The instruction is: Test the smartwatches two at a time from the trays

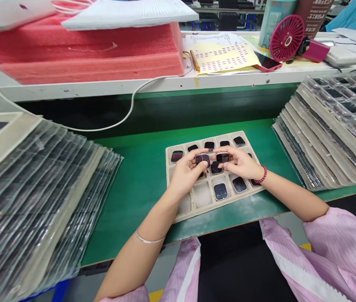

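Note:
A beige compartment tray (203,195) lies on the green bench, with several dark rounded-square pieces in its pockets. Above its middle, my left hand (186,170) pinches one dark square piece (202,159) between thumb and fingers. A second dark square piece (222,157) is gripped by my right hand (242,162), which wears a red bead bracelet. The two held pieces are side by side, a small gap apart. One dark piece (220,191) rests in a front pocket below them; two pockets at the front left hold no piece.
Stacked clear trays (55,188) rise at the left, and another tray stack (325,138) at the right holds dark pieces. Behind, a white shelf (228,79) carries pink foam (102,52), papers, a phone (267,61) and a magenta fan (287,38). A white cable (130,107) hangs down.

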### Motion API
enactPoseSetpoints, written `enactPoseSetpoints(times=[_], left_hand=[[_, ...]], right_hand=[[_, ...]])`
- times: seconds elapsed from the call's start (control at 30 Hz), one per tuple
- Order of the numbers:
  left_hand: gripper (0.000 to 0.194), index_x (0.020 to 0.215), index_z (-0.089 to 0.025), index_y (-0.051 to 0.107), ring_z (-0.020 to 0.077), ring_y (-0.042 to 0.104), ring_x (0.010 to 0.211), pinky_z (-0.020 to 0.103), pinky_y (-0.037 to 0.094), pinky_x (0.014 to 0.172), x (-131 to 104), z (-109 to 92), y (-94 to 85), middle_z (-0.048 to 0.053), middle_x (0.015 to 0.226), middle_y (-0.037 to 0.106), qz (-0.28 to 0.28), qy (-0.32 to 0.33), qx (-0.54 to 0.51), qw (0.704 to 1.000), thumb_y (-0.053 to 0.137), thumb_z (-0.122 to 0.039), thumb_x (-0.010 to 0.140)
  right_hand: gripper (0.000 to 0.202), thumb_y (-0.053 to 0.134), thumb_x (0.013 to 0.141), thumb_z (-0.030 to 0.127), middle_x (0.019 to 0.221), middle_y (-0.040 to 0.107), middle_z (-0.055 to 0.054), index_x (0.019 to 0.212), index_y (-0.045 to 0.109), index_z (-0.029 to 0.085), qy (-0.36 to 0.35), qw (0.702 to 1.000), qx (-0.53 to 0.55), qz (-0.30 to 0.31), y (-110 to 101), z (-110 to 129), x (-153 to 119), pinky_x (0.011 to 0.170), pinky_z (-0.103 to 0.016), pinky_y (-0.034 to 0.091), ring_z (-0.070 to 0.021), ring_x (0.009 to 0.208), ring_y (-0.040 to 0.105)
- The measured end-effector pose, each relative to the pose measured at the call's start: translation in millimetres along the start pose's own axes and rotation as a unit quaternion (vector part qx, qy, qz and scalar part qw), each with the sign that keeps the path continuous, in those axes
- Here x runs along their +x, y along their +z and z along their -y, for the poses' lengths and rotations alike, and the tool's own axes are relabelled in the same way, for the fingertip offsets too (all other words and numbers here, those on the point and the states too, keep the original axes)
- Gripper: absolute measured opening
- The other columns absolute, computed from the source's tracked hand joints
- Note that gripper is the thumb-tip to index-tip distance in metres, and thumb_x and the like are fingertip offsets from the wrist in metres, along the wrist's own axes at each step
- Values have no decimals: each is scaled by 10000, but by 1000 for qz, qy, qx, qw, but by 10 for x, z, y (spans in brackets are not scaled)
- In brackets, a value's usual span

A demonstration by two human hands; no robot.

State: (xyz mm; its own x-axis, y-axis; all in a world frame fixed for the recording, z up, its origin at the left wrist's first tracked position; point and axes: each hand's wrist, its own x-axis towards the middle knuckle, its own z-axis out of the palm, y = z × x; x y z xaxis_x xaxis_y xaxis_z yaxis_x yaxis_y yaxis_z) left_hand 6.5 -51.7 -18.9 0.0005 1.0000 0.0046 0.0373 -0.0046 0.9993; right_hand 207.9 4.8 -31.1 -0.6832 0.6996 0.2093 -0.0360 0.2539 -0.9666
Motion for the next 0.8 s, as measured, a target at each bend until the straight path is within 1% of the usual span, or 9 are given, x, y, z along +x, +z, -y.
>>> enactPoseSetpoints(times=[0.07, 0.13, 0.23, 0.33, 0.43, 0.5, 0.57, 0.67, 0.8], left_hand=[[496, 1207, -174, 619, 203, 702, 826, 307, 572, 703, -2, -16, 5, 86, 998, 744, -1, -2, 1, 1000, 705, -245, 723], [554, 1249, -184, 599, 222, 705, 927, 312, 570, 756, -8, -28, 11, 86, 1046, 738, 1, 1, 6, 1000, 686, -189, 703], [598, 1281, -183, 577, 240, 698, 1004, 321, 560, 803, -16, -29, 14, 89, 1053, 735, 6, 4, 8, 1000, 695, -176, 694], [461, 1160, -172, 627, 241, 703, 938, 321, 560, 759, -14, -8, 8, 82, 973, 736, 0, 6, 7, 1000, 715, -233, 712], [330, 1042, -178, 653, 223, 690, 919, 303, 553, 741, -4, 27, 6, 77, 991, 722, -19, 29, 20, 999, 685, -211, 714], [362, 1056, -188, 650, 211, 680, 935, 291, 550, 744, 2, 49, 11, 77, 1064, 707, -19, 40, 25, 999, 651, -163, 696], [419, 1088, -191, 637, 212, 676, 962, 284, 552, 739, 6, 64, 17, 81, 1113, 693, -9, 41, 18, 999, 620, -135, 673], [481, 1120, -187, 620, 225, 667, 1024, 296, 562, 777, 12, 67, 25, 91, 1153, 679, 0, 38, -2, 999, 598, -118, 645], [543, 1165, -178, 605, 227, 670, 1026, 321, 568, 824, 18, 55, 26, 102, 1154, 687, 7, 29, -16, 999, 581, -107, 627]], right_hand=[[412, 519, 857, 137, 1176, 664, -109, 1266, 559, 171, 32, 999, 21, 3, -15, 0, 6, 728, -277, 619, -149, 841, 720], [427, 507, 855, 127, 1098, 687, -95, 1279, 542, 168, 56, 998, 37, 4, -33, 1, 10, 678, -248, 613, -136, 789, 722], [485, 530, 817, 101, 1105, 685, -95, 1296, 521, 170, 58, 997, 53, 0, -52, 9, 8, 689, -249, 614, -142, 820, 724], [502, 541, 804, 98, 1134, 680, -96, 1300, 518, 175, 49, 998, 47, 6, -56, 14, 4, 702, -256, 612, -146, 841, 722], [437, 520, 823, 118, 1164, 672, -99, 1256, 556, 172, 35, 999, 24, 9, -53, 0, 5, 685, -239, 597, -139, 837, 715], [408, 502, 824, 124, 1203, 658, -103, 1222, 581, 170, 25, 1000, 10, 3, -50, -12, 8, 666, -227, 586, -132, 824, 710], [426, 499, 803, 114, 1247, 638, -108, 1216, 587, 170, 17, 1000, 5, -2, -46, -17, 10, 669, -228, 583, -131, 830, 711], [480, 498, 760, 89, 1291, 615, -111, 1225, 577, 175, 12, 1000, 12, -3, -41, -13, 12, 727, -254, 593, -141, 869, 715], [514, 491, 747, 84, 1230, 652, -109, 1250, 551, 173, 8, 1000, 24, 3, -40, -23, 14, 800, -304, 598, -154, 881, 714]])
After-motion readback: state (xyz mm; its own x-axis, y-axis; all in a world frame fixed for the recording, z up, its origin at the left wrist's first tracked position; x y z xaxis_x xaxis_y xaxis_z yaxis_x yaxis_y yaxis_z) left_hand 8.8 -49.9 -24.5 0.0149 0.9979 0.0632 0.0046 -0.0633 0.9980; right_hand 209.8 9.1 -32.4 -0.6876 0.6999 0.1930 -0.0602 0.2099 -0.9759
